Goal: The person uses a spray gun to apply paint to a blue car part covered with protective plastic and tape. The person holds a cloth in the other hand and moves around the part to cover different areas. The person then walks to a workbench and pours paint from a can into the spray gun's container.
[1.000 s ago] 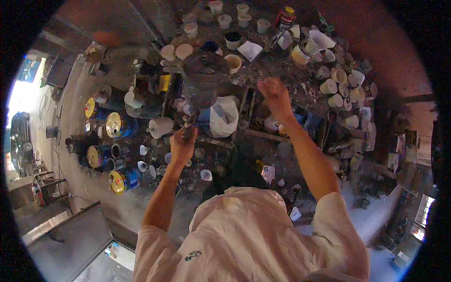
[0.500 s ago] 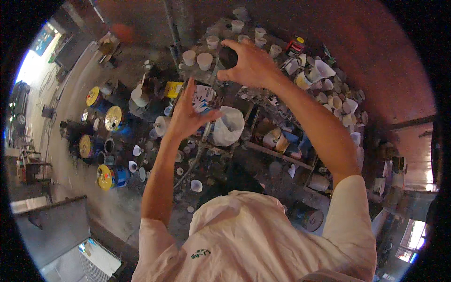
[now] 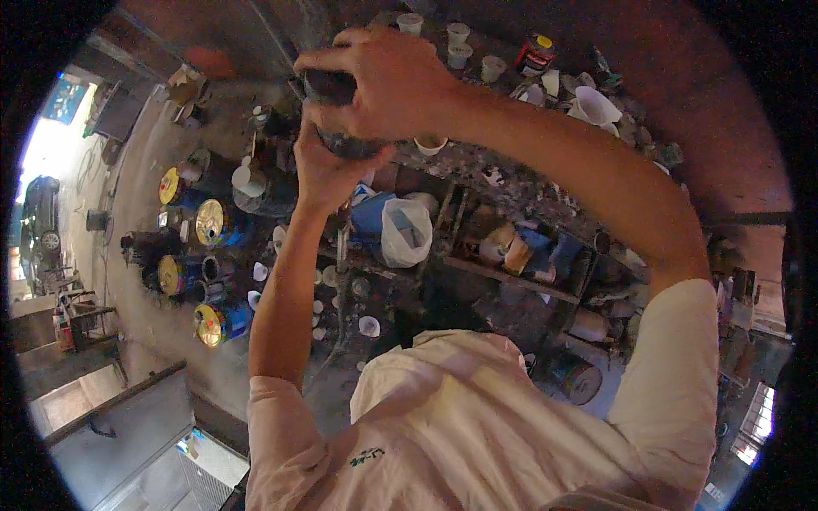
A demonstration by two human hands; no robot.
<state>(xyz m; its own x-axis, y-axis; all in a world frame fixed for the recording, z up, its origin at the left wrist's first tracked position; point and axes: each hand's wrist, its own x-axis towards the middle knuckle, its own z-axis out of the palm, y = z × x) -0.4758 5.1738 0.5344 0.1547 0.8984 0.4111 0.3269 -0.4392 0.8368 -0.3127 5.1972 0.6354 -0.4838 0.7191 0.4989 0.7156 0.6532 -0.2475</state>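
A dark round container (image 3: 329,87) is in my right hand (image 3: 400,85), whose fingers and thumb curve around it above the bench. My left hand (image 3: 322,175) is just below, thumb and fingers curled around a dark rounded shape (image 3: 351,147). Whether this is the same container's lower part or a second thing, I cannot tell, since my right thumb and palm cover the join. A pale paper cup (image 3: 431,146) stands on the bench beside my right wrist.
Several white cups (image 3: 459,56) stand along the stained bench (image 3: 511,175), near a red-and-black can (image 3: 536,55) and a pile of used cups. Below are a bin with a white plastic liner (image 3: 407,232) and a cluttered shelf (image 3: 520,277). Yellow-topped drums (image 3: 210,223) stand on the left.
My right hand has moved left with the dark container. My left hand, spread and apart from it before, has risen and closed in beneath the right one.
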